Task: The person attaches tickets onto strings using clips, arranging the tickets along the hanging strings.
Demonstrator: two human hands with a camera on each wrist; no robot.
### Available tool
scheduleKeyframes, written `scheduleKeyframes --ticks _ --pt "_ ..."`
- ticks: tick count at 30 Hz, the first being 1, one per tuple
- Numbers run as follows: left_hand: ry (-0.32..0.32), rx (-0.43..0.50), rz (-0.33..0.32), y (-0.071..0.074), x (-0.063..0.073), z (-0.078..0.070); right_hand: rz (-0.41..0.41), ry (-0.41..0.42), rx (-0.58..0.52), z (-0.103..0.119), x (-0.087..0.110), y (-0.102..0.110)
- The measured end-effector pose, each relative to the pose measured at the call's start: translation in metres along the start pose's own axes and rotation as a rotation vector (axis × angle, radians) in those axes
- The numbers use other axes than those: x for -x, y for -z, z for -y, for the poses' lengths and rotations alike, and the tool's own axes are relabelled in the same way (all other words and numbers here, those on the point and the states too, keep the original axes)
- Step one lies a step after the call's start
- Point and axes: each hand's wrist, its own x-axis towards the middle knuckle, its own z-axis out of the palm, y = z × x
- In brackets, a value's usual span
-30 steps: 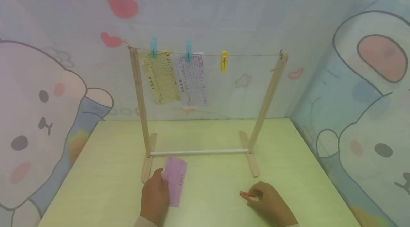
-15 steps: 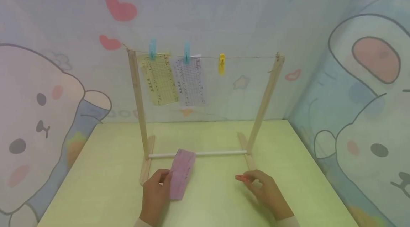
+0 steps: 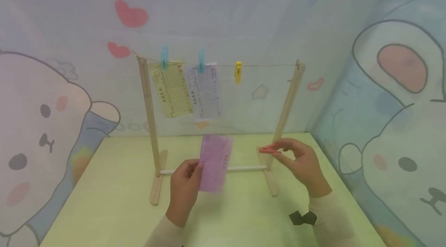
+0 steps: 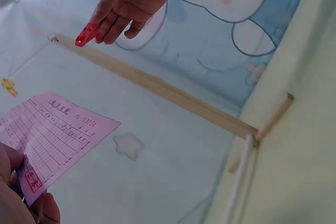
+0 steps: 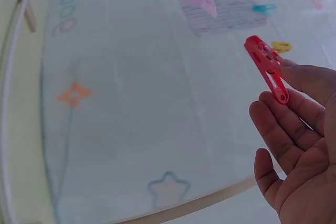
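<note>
My left hand [image 3: 186,185] pinches a pink printed form [image 3: 215,163] by its left edge, raised over the table in front of the rack's white bar. Ruled lines and a red stamp show on the slip in the left wrist view. Between thumb and fingertips, my right hand [image 3: 302,162] holds a red clothespin [image 5: 266,69] near the rack's right post. Behind both hands a string [image 3: 271,65] is stretched between two wooden posts. From it hang a yellow form [image 3: 172,92] and a white form [image 3: 205,94], each under a blue clothespin [image 3: 201,61]. A yellow clothespin [image 3: 238,72] sits alone farther right.
The wooden rack has a left post [image 3: 149,115], a right post [image 3: 287,107], flat feet and a white crossbar [image 3: 244,168] low between them. It stands on a pale yellow table [image 3: 115,185]. Cartoon-printed cloth [image 3: 265,18] surrounds the back and sides.
Both hands have risen from near the tabletop. The left has carried the pink form up and to the right; the right has lifted the red clothespin toward the right post.
</note>
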Motion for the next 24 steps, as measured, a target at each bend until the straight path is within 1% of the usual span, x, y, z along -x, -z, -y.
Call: scheduleKeyframes --ticks 3,4,7,9,11,12,14,17,20,23,24 --pt "-0.048 0.106 0.031 -0.020 -0.019 -0.030 -0.020 0.074 0.006 0.031 -0.031 0.021" --pt "-0.068 0.134 0.042 -0.027 -0.025 -0.040 -0.030 0.092 0.028 0.042 -0.041 0.027" --pt "-0.124 0.193 0.063 -0.048 -0.044 -0.068 -0.044 0.115 0.067 0.071 -0.071 0.046" --pt "-0.149 0.225 0.081 -0.062 -0.055 -0.082 -0.049 0.097 0.091 0.088 -0.092 0.057" --pt "-0.143 0.256 0.103 -0.076 -0.067 -0.094 -0.045 0.074 0.134 0.103 -0.114 0.068" --pt "-0.135 0.267 0.114 -0.082 -0.073 -0.098 -0.042 0.062 0.153 0.108 -0.125 0.073" --pt "-0.100 0.290 0.131 -0.093 -0.082 -0.106 -0.040 0.000 0.218 0.119 -0.145 0.080" --pt "-0.040 0.314 0.143 -0.106 -0.094 -0.111 -0.015 -0.077 0.333 0.130 -0.172 0.086" --pt "0.008 0.335 0.136 -0.117 -0.102 -0.114 0.038 -0.133 0.423 0.138 -0.196 0.087" --pt "0.046 0.364 0.138 -0.126 -0.108 -0.115 0.098 -0.154 0.506 0.140 -0.215 0.088" --pt "0.054 0.368 0.144 -0.128 -0.110 -0.116 0.119 -0.173 0.522 0.140 -0.220 0.088"
